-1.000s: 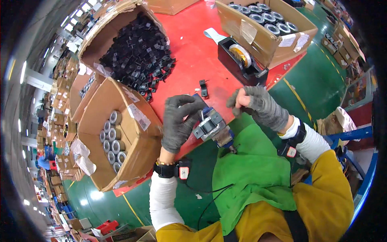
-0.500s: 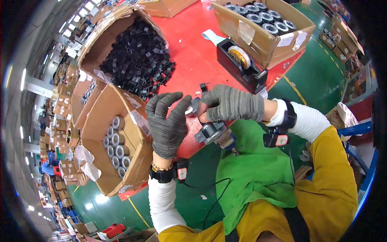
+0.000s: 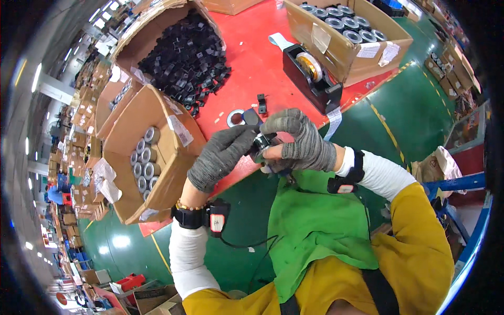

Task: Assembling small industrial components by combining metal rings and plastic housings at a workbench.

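Note:
Both gloved hands meet at the table's front edge around a dark, shiny ring-shaped metal part [image 3: 260, 144]. My left hand [image 3: 223, 156] comes at it from the left, its fingers pressed together and their tips against it. With thumb and bent fingers, my right hand [image 3: 304, 139] grips the part's right side. A metal tip [image 3: 290, 180] shows below the hands; what it belongs to is mostly covered. Just beyond my fingers lie a silver-rimmed ring [image 3: 235, 118], a blue-grey round piece [image 3: 251, 116] and a black clip [image 3: 262, 104].
A carton of loose black clips [image 3: 184, 63] lies open at the far left of the red table [image 3: 252, 47]. Nearer stands a carton [image 3: 118, 178] of metal rings; another ring carton [image 3: 346, 65] is at the far right. Beside it sits a black tape dispenser [image 3: 310, 79].
My left hand has moved down and right, from spread fingers to closed on the part. My right hand has come lower onto it. The ring and blue-grey piece now show on the table.

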`<action>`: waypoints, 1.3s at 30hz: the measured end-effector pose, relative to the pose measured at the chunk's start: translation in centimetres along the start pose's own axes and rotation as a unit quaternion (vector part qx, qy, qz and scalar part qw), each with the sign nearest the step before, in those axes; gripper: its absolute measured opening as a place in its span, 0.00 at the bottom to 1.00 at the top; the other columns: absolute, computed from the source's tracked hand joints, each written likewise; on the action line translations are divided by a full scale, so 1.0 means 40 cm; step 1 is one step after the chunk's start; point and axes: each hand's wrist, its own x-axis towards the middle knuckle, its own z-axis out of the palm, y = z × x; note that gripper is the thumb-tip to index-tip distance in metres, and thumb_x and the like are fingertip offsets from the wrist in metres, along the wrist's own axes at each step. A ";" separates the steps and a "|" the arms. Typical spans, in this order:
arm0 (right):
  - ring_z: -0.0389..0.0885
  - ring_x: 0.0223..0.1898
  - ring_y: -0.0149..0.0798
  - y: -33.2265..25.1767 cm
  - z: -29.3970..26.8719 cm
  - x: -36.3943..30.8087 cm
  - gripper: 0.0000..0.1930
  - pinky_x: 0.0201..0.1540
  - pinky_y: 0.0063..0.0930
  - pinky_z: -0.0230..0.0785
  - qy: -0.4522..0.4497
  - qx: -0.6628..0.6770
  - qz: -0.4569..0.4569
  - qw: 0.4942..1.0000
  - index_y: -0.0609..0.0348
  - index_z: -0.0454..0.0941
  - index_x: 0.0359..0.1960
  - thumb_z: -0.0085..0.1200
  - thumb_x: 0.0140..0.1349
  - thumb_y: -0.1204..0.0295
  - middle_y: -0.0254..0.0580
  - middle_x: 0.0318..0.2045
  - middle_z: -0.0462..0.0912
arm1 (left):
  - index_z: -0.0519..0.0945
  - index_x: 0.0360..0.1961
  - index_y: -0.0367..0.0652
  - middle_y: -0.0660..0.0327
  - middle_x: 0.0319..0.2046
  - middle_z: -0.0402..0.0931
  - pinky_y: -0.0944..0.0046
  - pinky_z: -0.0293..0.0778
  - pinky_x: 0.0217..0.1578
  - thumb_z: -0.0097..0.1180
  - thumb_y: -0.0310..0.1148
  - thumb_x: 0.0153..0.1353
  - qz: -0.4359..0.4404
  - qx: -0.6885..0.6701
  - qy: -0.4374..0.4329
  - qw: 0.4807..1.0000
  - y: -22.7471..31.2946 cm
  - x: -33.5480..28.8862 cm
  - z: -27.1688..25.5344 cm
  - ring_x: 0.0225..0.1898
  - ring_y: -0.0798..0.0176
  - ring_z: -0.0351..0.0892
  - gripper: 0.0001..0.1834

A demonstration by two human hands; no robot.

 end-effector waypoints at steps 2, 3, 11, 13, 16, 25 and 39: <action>0.74 0.43 0.44 0.006 0.003 -0.015 0.18 0.40 0.37 0.66 0.015 -0.053 -0.044 0.998 0.42 0.79 0.34 0.66 0.35 0.65 0.38 0.45 0.75 | 0.75 0.48 0.35 0.61 0.36 0.78 0.67 0.70 0.40 0.53 0.39 0.60 0.058 0.099 -0.051 0.992 0.020 0.000 0.011 0.36 0.70 0.73 0.20; 0.75 0.42 0.45 0.010 -0.003 -0.017 0.20 0.39 0.38 0.67 0.001 -0.074 -0.070 0.995 0.42 0.78 0.36 0.65 0.35 0.66 0.39 0.47 0.74 | 0.75 0.47 0.34 0.61 0.34 0.78 0.65 0.71 0.39 0.56 0.39 0.58 0.071 0.171 -0.056 0.981 0.024 0.002 0.008 0.36 0.69 0.74 0.21; 0.75 0.41 0.49 -0.038 -0.060 -0.214 0.18 0.43 0.36 0.68 -0.068 0.047 0.217 0.973 0.59 0.75 0.40 0.58 0.49 0.63 0.50 0.40 0.77 | 0.75 0.38 0.39 0.53 0.30 0.76 0.56 0.73 0.32 0.61 0.41 0.49 0.134 0.504 0.075 0.850 0.046 -0.021 0.100 0.33 0.50 0.77 0.19; 0.75 0.42 0.50 -0.079 -0.035 -0.246 0.20 0.45 0.37 0.67 -0.086 0.106 0.269 0.953 0.60 0.75 0.41 0.58 0.50 0.61 0.51 0.41 0.77 | 0.75 0.34 0.41 0.54 0.26 0.72 0.54 0.69 0.32 0.61 0.45 0.47 0.124 0.597 0.156 0.777 0.024 -0.011 0.135 0.30 0.51 0.74 0.20; 0.76 0.42 0.52 -0.113 0.026 -0.268 0.25 0.47 0.37 0.67 -0.103 0.180 0.357 0.911 0.62 0.74 0.44 0.58 0.51 0.56 0.52 0.38 0.77 | 0.74 0.35 0.43 0.56 0.29 0.73 0.54 0.67 0.36 0.61 0.45 0.44 0.125 0.669 0.258 0.686 0.007 -0.008 0.185 0.32 0.53 0.74 0.20; 0.76 0.36 0.52 -0.143 -0.151 -0.115 0.22 0.38 0.41 0.69 -0.176 -0.040 0.287 0.941 0.61 0.71 0.41 0.54 0.53 0.56 0.54 0.31 0.76 | 0.77 0.29 0.50 0.62 0.27 0.74 0.54 0.65 0.37 0.62 0.43 0.39 0.233 0.578 0.427 0.655 -0.011 -0.011 0.174 0.32 0.54 0.74 0.16; 0.77 0.32 0.49 -0.050 -0.215 0.230 0.31 0.31 0.37 0.69 -0.043 0.033 0.223 0.973 0.54 0.62 0.58 0.58 0.53 0.60 0.46 0.33 0.74 | 0.74 0.49 0.46 0.59 0.31 0.68 0.56 0.65 0.34 0.59 0.39 0.44 0.398 0.324 0.335 0.790 0.148 0.137 0.066 0.32 0.55 0.68 0.28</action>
